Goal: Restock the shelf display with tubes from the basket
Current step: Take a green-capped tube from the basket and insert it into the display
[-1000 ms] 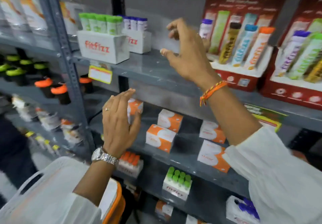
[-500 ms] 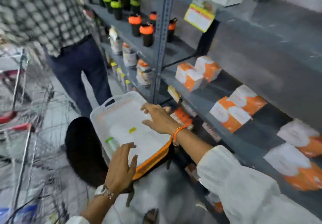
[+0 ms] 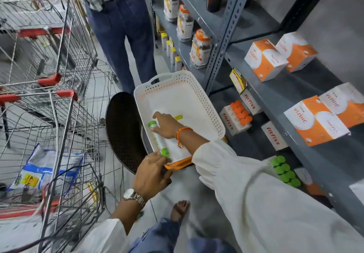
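A white perforated basket (image 3: 204, 99) with an orange underside sits on a dark round stool (image 3: 122, 130) in front of the grey shelf (image 3: 279, 103). One green-capped tube (image 3: 158, 140) lies along the basket's left side. My right hand (image 3: 167, 125) reaches into the basket, index finger and thumb closed around the tube's capped end. My left hand (image 3: 150, 174) grips the basket's near rim, right by the tube's lower end. On the low shelf stand a fitfizz box of orange-capped tubes (image 3: 236, 118) and a cluster of green-capped tubes (image 3: 284, 171).
Wire shopping carts (image 3: 59, 75) crowd the aisle on the left. A person in jeans (image 3: 126, 36) stands just beyond the basket. Orange-and-white boxes (image 3: 264, 59) fill the middle shelf. A yellow label (image 3: 178, 117) lies in the basket. My bare foot (image 3: 180, 209) is below.
I have turned from the upper display down to the basket. My right hand has slid left across the basket onto the tube, and my left hand has settled on the near rim.
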A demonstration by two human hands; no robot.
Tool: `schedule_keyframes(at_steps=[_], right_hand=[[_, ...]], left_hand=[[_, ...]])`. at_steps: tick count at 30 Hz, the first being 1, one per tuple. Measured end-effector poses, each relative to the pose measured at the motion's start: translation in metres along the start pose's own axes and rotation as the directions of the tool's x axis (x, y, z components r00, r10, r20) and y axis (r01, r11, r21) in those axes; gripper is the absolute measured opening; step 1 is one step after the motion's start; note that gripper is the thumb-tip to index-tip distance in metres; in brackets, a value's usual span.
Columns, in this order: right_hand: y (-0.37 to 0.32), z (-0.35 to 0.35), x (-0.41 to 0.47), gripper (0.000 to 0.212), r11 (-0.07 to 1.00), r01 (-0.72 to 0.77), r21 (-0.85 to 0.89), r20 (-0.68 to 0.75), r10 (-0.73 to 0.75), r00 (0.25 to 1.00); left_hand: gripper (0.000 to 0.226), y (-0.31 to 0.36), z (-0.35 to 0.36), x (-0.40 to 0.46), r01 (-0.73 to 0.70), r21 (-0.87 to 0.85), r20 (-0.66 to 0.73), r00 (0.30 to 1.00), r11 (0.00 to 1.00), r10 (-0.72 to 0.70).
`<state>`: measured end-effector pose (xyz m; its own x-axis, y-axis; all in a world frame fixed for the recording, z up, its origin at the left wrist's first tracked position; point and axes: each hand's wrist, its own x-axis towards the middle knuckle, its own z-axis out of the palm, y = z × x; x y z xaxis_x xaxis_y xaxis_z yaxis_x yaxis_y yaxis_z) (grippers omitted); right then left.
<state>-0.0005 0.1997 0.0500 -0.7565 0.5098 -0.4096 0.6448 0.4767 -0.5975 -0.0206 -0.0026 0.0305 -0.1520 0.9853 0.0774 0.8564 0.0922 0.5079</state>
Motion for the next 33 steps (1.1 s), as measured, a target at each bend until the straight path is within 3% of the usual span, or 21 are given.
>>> schedule_keyframes(at_steps=[4, 8, 14, 19, 26, 33], right_hand=[[0.001, 0.015, 0.008, 0.060, 1.000, 0.010, -0.018, 0.022, -0.010, 1.000], [0.003, 0.019, 0.010, 0.049, 0.999, -0.013, 0.030, -0.033, 0.014, 0.999], [0.005, -0.002, 0.001, 0.041, 0.986, 0.035, 0.164, -0.147, -0.011, 0.989], [0.010, -0.043, -0.021, 0.041, 0.969, 0.075, 0.234, -0.302, -0.001, 0.953], [0.009, -0.149, -0.077, 0.040, 0.963, 0.148, 0.223, -0.590, 0.013, 0.807], [0.003, -0.260, -0.195, 0.037, 0.963, 0.210, 0.169, -0.839, 0.029, 0.543]], left_hand=[[0.024, 0.002, -0.002, 0.003, -0.013, 0.013, -0.014, 1.000, 1.000, 0.013], [0.023, 0.005, -0.004, 0.006, -0.006, 0.056, 0.003, 1.000, 0.998, 0.006], [0.026, 0.005, -0.003, 0.006, 0.058, 0.062, 0.069, 0.996, 0.996, -0.062], [0.030, 0.011, -0.004, 0.005, 0.152, 0.035, 0.022, 0.988, 0.988, -0.152], [0.015, 0.047, -0.024, 0.038, 0.167, -0.148, -0.098, 0.978, 0.975, -0.183], [0.015, 0.133, -0.057, 0.119, -0.116, -0.299, -0.285, 0.958, 0.947, 0.028]])
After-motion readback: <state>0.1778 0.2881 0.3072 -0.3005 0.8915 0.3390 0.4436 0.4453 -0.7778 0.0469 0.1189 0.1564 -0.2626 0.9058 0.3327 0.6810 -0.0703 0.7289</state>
